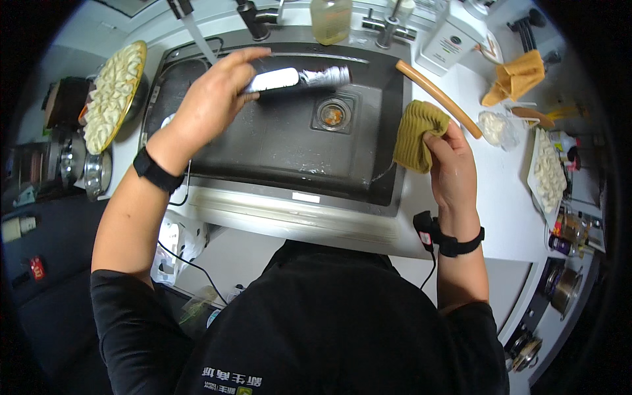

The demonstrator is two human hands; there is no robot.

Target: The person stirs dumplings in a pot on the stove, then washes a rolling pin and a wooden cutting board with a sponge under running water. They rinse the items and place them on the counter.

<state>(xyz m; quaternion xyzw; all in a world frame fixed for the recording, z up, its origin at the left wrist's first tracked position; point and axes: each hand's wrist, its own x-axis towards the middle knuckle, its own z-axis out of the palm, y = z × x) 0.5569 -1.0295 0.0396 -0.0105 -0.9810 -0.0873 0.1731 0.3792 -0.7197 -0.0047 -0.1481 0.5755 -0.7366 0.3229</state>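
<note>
My left hand (212, 98) is over the left half of a dark sink (276, 143), gripping a long dark object (281, 80) with a bright white face and a silvery far end. Glare and blur hide what kind of object it is. Over the sink's right rim, my right hand (452, 158) pinches a ribbed olive-green cloth (419, 136) between thumb and fingers. A wooden rolling pin (439, 98) lies on the counter just beyond that hand. Orange scraps sit in the drain strainer (333, 114).
Taps (254, 22) and a bottle of yellowish liquid (331, 22) stand behind the sink. Dumplings fill a yellow-rimmed tray (114, 96) at left and a white tray (545, 173) at right. A white pump bottle (449, 39), an orange cloth (516, 79) and bagged dough (493, 129) occupy the right counter.
</note>
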